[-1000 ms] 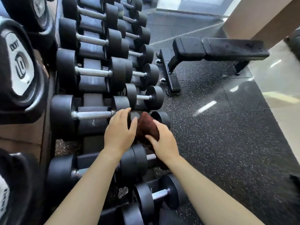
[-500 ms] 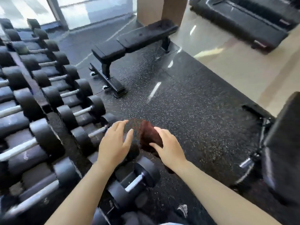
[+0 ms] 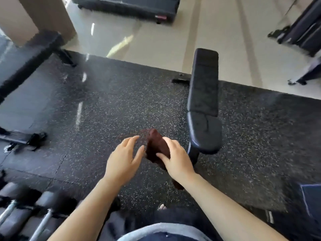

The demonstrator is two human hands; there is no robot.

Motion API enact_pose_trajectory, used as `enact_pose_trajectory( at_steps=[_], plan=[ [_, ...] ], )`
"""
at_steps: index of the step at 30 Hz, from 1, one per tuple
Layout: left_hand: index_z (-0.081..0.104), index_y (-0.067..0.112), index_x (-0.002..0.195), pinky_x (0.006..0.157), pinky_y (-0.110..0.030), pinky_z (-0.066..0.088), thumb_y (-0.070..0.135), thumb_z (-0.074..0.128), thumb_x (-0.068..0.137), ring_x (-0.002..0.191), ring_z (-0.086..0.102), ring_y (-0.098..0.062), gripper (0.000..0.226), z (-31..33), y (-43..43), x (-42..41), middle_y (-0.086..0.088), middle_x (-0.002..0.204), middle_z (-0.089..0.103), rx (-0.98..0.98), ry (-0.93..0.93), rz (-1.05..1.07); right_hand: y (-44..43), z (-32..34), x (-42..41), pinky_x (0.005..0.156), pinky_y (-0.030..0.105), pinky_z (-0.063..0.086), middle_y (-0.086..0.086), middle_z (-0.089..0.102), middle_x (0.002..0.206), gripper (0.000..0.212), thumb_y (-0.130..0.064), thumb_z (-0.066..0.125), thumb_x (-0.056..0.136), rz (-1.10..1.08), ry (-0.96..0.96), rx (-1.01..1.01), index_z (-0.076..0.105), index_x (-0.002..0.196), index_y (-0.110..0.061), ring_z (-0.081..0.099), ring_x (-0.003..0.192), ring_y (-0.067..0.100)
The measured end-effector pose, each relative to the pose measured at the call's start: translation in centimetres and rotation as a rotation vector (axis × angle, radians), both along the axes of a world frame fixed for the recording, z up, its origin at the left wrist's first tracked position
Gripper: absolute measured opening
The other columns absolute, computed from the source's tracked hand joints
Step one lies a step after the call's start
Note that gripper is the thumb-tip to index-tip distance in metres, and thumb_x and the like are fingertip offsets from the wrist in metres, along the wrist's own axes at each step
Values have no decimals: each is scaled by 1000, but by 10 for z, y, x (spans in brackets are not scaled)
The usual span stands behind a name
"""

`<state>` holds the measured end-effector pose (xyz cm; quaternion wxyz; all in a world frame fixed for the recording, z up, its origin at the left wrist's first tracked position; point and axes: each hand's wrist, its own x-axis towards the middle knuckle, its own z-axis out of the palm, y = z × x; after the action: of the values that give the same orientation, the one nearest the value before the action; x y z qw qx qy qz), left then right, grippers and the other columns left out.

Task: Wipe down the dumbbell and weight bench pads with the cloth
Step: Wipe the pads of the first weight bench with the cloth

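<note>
A dark red-brown cloth (image 3: 157,147) is bunched in my right hand (image 3: 176,159), held in the air above the speckled rubber floor. My left hand (image 3: 124,160) hovers just left of the cloth with its fingers spread, holding nothing. A black padded weight bench (image 3: 203,101) stands right of my hands, its seat pad nearest me and its long back pad running away. Dumbbells (image 3: 26,211) on the rack show blurred at the bottom left corner.
A second black bench (image 3: 26,56) stands at the far left with its base bar (image 3: 19,138) on the floor. A beige pillar (image 3: 36,16) rises behind it. Treadmills (image 3: 132,6) and other machines (image 3: 302,32) stand on the pale floor beyond the rubber mat.
The view has swung right, away from the dumbbell rack and toward the bench. My hands left the dumbbell, with the cloth still in my right hand and my left hand free.
</note>
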<state>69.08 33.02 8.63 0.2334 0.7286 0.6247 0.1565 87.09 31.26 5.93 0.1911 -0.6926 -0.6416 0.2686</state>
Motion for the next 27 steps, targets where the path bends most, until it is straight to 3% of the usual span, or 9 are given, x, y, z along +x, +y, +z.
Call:
enact_pose_trajectory(
  at_steps=[6, 13, 24, 27],
  plan=[
    [43, 25, 136, 91, -32, 43, 47, 40, 94, 120, 49, -16, 47, -7, 34, 80, 3, 134, 51, -39, 85, -240, -10, -12, 78, 99, 37, 41, -1, 47, 134, 61, -37, 61, 89, -294, 87, -13, 33, 143, -30, 46, 121, 20],
    [45, 21, 135, 93, -35, 44, 45, 40, 94, 120, 50, -21, 47, -13, 77, 148, 0, 132, 53, -70, 61, -438, 0, -18, 126, 92, 36, 44, -4, 43, 130, 56, -37, 60, 89, -468, 93, -30, 35, 140, -33, 48, 116, 21],
    [39, 25, 138, 89, -34, 46, 48, 33, 95, 120, 49, -18, 49, -34, 223, 228, 4, 137, 48, -60, 227, -974, 67, -38, 149, 85, 37, 47, 0, 43, 129, 54, -39, 52, 93, -902, 27, -205, 31, 142, -31, 49, 109, 21],
    [40, 26, 137, 90, -35, 46, 49, 32, 95, 119, 49, -18, 49, -38, 254, 253, 4, 136, 49, -44, 250, -1116, 83, -47, 148, 90, 39, 46, 1, 41, 131, 54, -40, 49, 95, -1028, 67, -257, 28, 144, -30, 47, 114, 22]
  ],
)
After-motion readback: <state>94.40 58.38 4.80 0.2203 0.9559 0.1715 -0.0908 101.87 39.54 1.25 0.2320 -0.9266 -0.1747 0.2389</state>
